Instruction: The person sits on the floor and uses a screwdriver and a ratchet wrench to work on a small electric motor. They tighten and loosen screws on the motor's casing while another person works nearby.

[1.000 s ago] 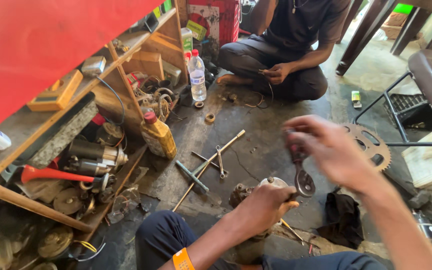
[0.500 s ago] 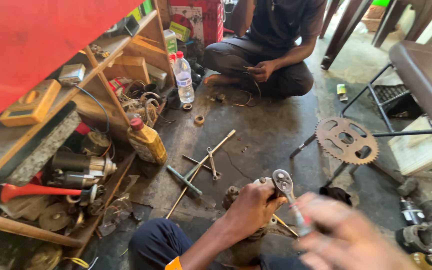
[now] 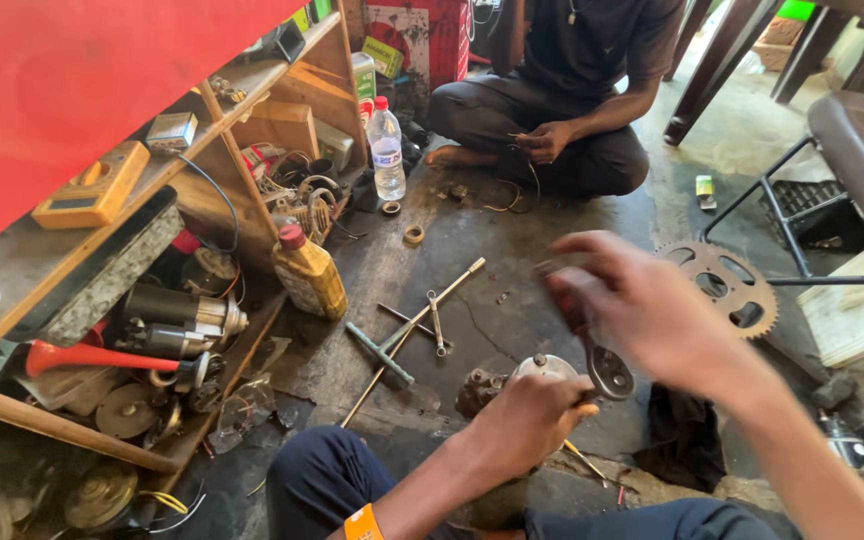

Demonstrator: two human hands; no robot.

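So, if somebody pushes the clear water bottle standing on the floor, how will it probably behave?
The water bottle is tall, narrow and upright, so it would probably tip rather than slide. Its round body would likely roll once down. It looks like thin plastic, probably light, though how full it is I cannot tell.

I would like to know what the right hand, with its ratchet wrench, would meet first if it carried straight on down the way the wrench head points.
Most likely the metal part under the left hand: the right hand holds the ratchet wrench head-down just beside it. Depth is unclear, so it might meet the left hand's fingers instead.
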